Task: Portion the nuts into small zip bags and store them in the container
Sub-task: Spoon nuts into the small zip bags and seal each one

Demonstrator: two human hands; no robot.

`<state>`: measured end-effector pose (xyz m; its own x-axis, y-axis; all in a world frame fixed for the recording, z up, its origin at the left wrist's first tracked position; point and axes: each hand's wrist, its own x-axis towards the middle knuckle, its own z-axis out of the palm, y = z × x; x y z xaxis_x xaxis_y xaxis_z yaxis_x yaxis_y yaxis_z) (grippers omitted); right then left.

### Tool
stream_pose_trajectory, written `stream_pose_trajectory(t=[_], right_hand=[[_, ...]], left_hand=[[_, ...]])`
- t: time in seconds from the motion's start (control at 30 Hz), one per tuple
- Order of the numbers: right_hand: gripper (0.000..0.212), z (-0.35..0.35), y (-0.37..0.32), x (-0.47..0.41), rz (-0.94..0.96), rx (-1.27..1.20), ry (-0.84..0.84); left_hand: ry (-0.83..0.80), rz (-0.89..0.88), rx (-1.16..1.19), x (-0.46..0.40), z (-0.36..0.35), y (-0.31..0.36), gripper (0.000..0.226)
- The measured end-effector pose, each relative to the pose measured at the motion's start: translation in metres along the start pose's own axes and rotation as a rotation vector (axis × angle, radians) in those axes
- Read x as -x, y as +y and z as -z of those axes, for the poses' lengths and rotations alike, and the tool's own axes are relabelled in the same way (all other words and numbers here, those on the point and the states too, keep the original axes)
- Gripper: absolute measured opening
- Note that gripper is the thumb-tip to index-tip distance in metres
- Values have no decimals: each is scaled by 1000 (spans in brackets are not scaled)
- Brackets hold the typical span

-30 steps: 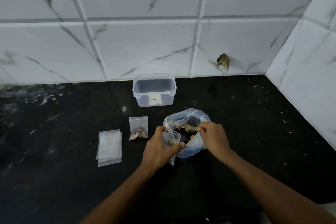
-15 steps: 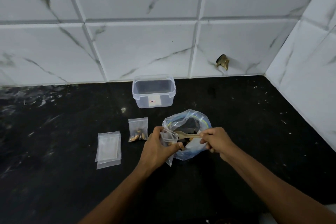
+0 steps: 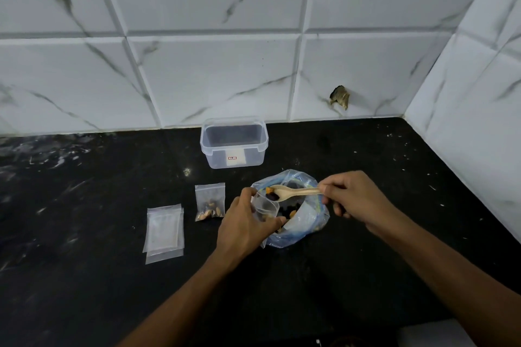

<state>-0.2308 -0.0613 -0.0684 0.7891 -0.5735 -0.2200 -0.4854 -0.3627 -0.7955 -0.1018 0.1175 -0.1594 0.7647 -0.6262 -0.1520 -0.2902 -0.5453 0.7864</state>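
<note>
Clear, thin plastic forms the small zip bag (image 3: 265, 207) now being filled; the left hand (image 3: 245, 227) grips it with fingers and thumb curled round its sides, the mouth held open and tipped toward the supply, evidently so a spoonful can drop straight in. The right hand (image 3: 356, 198) pinches the tail of a pale wooden spoon (image 3: 293, 192), whose bowl sits just above the small bag's mouth carrying a few mixed nuts (image 3: 272, 195), dark and orange pieces. Directly behind and beneath lies the large clear bag with a blue zip rim (image 3: 306, 217), its top rolled open on the black stone counter (image 3: 84, 276), more nuts visible inside; keeping the small bag over it would likely catch any spill. Left of the hands, one filled small zip bag (image 3: 210, 201) lies flat, not yet stored, and further left a stack of empty zip bags (image 3: 164, 234) waits. The clear rectangular plastic container (image 3: 234, 144) stands open near the white marble-pattern tiled wall (image 3: 214, 73), apparently empty, within easy reach.
</note>
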Motion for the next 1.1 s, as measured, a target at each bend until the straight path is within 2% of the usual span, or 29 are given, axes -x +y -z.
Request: stream_pose_trajectory(t=[0.17, 0.27, 0.4, 0.53, 0.6, 0.67, 0.77, 0.87, 0.97, 1.1], right_hand=[[21, -21, -19, 20, 397, 478, 56], [8, -33, -19, 29, 651, 776, 75], [6, -37, -19, 38, 843, 845, 61], [11, -33, -25, 34, 741, 820, 82], [5, -32, -30, 30, 668, 769, 24], [14, -32, -34, 28, 603, 738, -35], [20, -36, -37, 26, 572, 724, 42], [17, -33, -38, 22, 514, 728, 14], [17, -17, -37, 16, 467, 546, 166], [17, 1, -22, 1, 268, 440, 229]], left_hand=[[7, 2, 21, -2, -3, 3, 85], [21, 0, 52, -3, -3, 1, 79], [56, -23, 56, -2, -5, 2, 73], [88, -65, 34, -1, -7, 4, 72], [89, -84, 36, 0, -8, 4, 70], [80, -99, 43, 0, -9, 4, 71], [79, -105, 43, 0, -10, 5, 75], [97, -93, 65, 0, -8, 6, 73], [105, -52, 105, 3, -3, 2, 72], [112, -7, 150, 10, -1, -10, 76]])
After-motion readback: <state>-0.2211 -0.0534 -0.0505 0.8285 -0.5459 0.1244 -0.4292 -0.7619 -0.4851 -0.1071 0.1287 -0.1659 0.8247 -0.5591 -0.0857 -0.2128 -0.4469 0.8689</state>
